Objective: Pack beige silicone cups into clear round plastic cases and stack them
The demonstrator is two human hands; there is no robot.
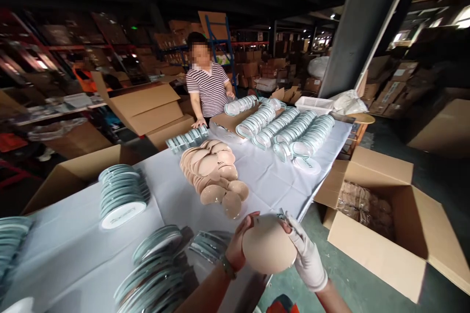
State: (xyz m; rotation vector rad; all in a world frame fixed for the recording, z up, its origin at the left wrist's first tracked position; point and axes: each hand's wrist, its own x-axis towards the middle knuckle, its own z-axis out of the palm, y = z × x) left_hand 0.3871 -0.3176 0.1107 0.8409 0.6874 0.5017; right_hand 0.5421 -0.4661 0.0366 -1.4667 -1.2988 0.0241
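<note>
- The person held one beige foam cup [269, 249] between both hands, low in front of the body and just past the near edge of the table [73, 234]. The bare left hand [237, 247] grasped its left side with the thumb over the upper rim; the right hand [304, 254], in a white glove, closed on the right side.
- The cup looked soft and rounded, so I judged that a strong squeeze could dent it, and a loose one could let it slip to the floor, because nothing stood under it.
- Something small and greenish showed at the gloved fingertips [290, 222]; I could not tell what it was.
- The pile of the same cups [215, 173] lay near, leaning toward the table edge. A careless reach could push some of them off.
- Stacks of round teal-rimmed lids [157, 264] lay just beside the left forearm, tilted; an elbow could make them slide.
- The open cardboard box [389, 215] stood on the floor at the right, easy to kick.
- A person in a striped shirt [209, 89] worked at the far end, well apart.
</note>
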